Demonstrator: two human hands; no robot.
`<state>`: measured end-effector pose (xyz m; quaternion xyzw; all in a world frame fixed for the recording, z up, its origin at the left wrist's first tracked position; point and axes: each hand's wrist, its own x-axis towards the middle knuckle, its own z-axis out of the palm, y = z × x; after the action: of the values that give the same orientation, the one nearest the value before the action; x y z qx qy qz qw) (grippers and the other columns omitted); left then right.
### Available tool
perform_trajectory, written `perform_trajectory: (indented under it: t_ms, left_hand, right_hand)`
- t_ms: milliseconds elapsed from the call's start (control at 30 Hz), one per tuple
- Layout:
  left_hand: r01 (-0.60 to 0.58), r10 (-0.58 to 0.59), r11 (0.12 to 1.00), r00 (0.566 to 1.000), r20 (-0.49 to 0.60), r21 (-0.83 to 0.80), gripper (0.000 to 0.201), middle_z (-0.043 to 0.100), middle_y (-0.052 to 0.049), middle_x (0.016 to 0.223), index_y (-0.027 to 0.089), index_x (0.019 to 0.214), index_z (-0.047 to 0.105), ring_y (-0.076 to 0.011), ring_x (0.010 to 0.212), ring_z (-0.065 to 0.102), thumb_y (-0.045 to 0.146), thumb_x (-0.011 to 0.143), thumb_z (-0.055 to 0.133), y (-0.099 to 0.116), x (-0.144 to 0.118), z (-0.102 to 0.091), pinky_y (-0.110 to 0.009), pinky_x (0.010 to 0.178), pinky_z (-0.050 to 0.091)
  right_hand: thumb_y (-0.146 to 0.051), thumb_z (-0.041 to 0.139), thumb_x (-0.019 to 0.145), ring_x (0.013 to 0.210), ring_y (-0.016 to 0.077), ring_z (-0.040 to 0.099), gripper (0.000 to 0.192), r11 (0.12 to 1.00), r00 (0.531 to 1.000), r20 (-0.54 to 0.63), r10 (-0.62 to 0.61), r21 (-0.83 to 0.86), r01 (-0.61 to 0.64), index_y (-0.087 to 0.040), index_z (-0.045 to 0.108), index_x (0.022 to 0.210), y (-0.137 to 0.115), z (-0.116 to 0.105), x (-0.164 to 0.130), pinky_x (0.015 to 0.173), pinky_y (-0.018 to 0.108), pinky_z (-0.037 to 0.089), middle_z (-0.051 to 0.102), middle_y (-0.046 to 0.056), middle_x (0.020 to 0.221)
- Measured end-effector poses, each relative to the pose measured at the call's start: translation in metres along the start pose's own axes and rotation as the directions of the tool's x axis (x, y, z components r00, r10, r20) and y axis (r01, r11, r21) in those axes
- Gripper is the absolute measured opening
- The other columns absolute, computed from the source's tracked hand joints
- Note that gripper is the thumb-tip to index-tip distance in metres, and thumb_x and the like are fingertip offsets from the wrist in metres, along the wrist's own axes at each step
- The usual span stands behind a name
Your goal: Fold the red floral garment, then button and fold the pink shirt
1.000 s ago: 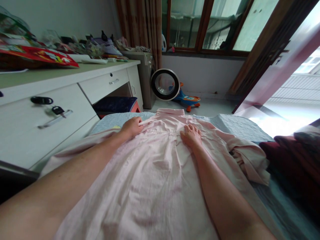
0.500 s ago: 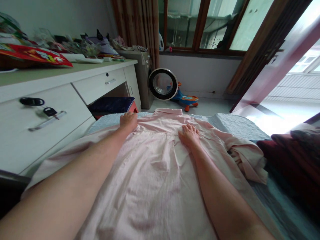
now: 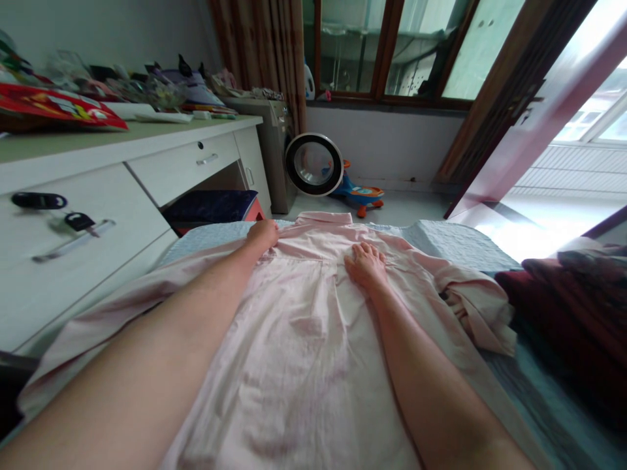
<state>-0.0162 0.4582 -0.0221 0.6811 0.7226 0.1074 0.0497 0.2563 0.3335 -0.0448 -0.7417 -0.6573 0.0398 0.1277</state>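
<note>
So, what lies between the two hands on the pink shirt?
In the head view, only shirt cloth: the upper back panel of the pink shirt, with a seam across it, lies between the left hand and the right hand. Nothing else lies there.

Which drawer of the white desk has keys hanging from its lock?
The nearer drawer, at the picture's left edge: a black key fob and keys hang above its handle. The farther drawer, nearer the curtain, shows only a bare lock and handle.

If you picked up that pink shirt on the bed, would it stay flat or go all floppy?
Probably floppy: the pink shirt is wrinkled, and its sleeve lies bunched. It looks thin, so likely light. Pushed, it would probably crumple, not slide.
</note>
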Motion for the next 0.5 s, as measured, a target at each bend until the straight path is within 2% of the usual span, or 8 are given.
perform_trajectory:
  t_ms: [133,233,300,367,433,500]
  left_hand:
    - [0.009,-0.019,0.999,0.975,-0.22,-0.047,0.032,0.068,-0.012,0.112,0.022,0.106,0.068,-0.0269,0.1,0.063,0.016,0.082,0.049,0.001,-0.001,0.005,-0.036,0.083,0.05]
    - [0.012,-0.017,1.0,0.985,-0.172,-0.025,0.038,0.06,-0.016,0.123,0.019,0.118,0.062,-0.028,0.108,0.06,0.014,0.085,0.043,0.001,-0.008,0.015,-0.037,0.088,0.048]
    - [-0.022,0.023,1.0,0.99,-0.138,0.01,0.047,0.054,-0.019,0.131,0.015,0.131,0.052,-0.0298,0.114,0.058,0.012,0.085,0.043,0.003,-0.017,0.021,-0.038,0.092,0.047]
    - [-0.076,0.084,0.996,0.984,-0.16,0.056,0.054,0.048,-0.021,0.138,0.012,0.139,0.043,-0.0305,0.115,0.058,0.01,0.085,0.043,0.007,-0.028,0.023,-0.038,0.093,0.046]
    - [-0.136,0.154,0.985,0.971,-0.186,0.106,0.051,0.048,-0.022,0.138,0.01,0.137,0.043,-0.0311,0.114,0.058,0.012,0.086,0.043,0.014,-0.041,0.023,-0.039,0.094,0.045]
    - [-0.216,0.24,0.965,0.958,-0.159,0.151,0.043,0.054,-0.022,0.132,0.01,0.13,0.05,-0.0321,0.117,0.057,0.019,0.088,0.044,0.021,-0.055,0.022,-0.04,0.099,0.043]
  right_hand:
    - [-0.045,0.041,0.093,0.135,0.0284,0.037,0.043,1.0,1.0,0.0,0.007,0.004,-0.007,-0.025,0.056,0.129,-0.001,-0.002,0.0,0.112,0.046,0.026,0.048,0.009,0.144]
    - [-0.045,0.041,0.094,0.135,0.0284,0.036,0.044,1.0,1.0,0.002,0.005,0.003,-0.005,-0.025,0.055,0.13,-0.001,-0.003,-0.001,0.112,0.046,0.026,0.048,0.009,0.144]
    - [-0.045,0.04,0.094,0.136,0.0284,0.036,0.043,1.0,1.0,0.007,0.004,0.001,-0.004,-0.026,0.055,0.13,-0.001,-0.003,-0.001,0.112,0.047,0.026,0.047,0.009,0.145]
    - [-0.044,0.039,0.094,0.137,0.0284,0.035,0.043,1.0,1.0,0.01,0.003,0.005,-0.003,-0.026,0.055,0.13,-0.001,-0.002,-0.001,0.112,0.047,0.025,0.047,0.008,0.145]
    - [-0.044,0.04,0.094,0.138,0.0282,0.034,0.044,1.0,1.0,0.008,0.007,0.015,-0.007,-0.025,0.055,0.13,-0.001,-0.002,0.0,0.113,0.047,0.025,0.046,0.008,0.146]
    - [-0.044,0.041,0.093,0.138,0.0281,0.034,0.044,1.0,1.0,0.005,0.011,0.016,-0.011,-0.025,0.055,0.131,0.0,-0.001,0.001,0.113,0.047,0.025,0.046,0.008,0.147]
